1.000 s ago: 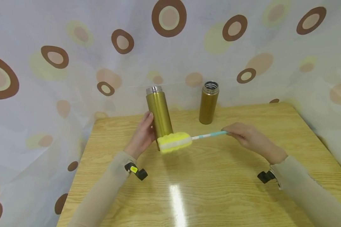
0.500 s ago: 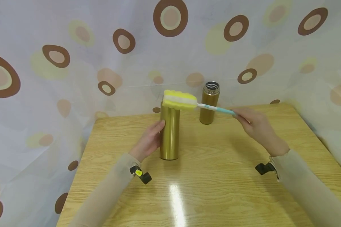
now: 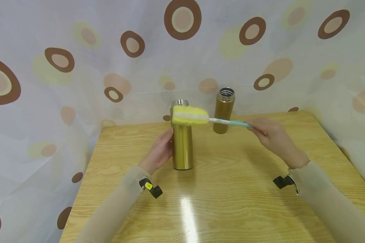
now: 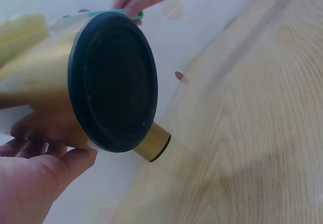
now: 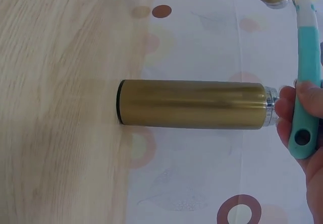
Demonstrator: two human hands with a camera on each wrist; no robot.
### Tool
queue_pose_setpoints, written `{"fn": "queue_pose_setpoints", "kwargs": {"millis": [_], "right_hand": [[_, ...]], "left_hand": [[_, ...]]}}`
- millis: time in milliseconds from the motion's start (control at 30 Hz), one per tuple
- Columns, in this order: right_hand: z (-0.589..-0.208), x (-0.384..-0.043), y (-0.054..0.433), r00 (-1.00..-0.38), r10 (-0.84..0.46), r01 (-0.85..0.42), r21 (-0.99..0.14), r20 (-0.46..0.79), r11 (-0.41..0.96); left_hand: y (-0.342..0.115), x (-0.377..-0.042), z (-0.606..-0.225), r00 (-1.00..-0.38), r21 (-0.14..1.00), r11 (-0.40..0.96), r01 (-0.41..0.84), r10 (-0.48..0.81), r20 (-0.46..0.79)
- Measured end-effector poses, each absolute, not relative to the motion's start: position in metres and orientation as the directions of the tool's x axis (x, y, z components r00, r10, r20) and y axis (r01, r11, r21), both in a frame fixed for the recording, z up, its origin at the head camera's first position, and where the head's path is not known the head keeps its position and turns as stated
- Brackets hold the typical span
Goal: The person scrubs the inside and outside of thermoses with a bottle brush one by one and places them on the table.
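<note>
My left hand [image 3: 159, 148] grips a gold thermos bottle [image 3: 183, 148] from its left side. The bottle is close to upright, its lidless steel neck at the top, and its black base [image 4: 118, 82] faces the left wrist camera. My right hand [image 3: 272, 136] holds a bottle brush [image 3: 238, 124] by its teal handle [image 5: 308, 52], with the thumb lying on it. The brush lies nearly level, its yellow and white sponge head [image 3: 190, 115] across the front of the bottle just below the neck. The sponge hides part of the bottle's upper wall.
A second, lidless gold thermos bottle [image 3: 223, 111] stands upright near the back edge of the wooden table [image 3: 231, 202], behind the brush handle. A white curtain [image 3: 88, 74] with brown circles hangs behind and beside the table.
The held bottle has gone from tilted to nearly upright and moved right. The brush head rose from the bottle's lower end to its top, then slid down a little.
</note>
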State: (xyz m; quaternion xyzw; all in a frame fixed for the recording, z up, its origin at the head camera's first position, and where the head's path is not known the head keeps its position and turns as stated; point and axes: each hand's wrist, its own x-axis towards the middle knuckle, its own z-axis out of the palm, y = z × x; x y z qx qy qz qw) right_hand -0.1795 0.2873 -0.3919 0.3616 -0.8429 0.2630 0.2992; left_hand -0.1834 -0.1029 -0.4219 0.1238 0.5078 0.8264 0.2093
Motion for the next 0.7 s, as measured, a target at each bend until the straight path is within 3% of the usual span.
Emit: {"fn": "queue_pose_setpoints", "kwargs": {"millis": [433, 700], "right_hand": [[-0.403, -0.174, 0.292, -0.509, -0.631, -0.857, -0.277, 0.586, 0.434], [-0.403, -0.174, 0.294, -0.533, -0.583, -0.834, -0.264, 0.613, 0.485]], "left_hand": [[-0.112, -0.193, -0.414, -0.935, 0.861, -0.463, -0.209, 0.352, -0.038], [-0.11, -0.194, -0.421, -0.907, 0.864, -0.454, -0.22, 0.422, -0.01]]}}
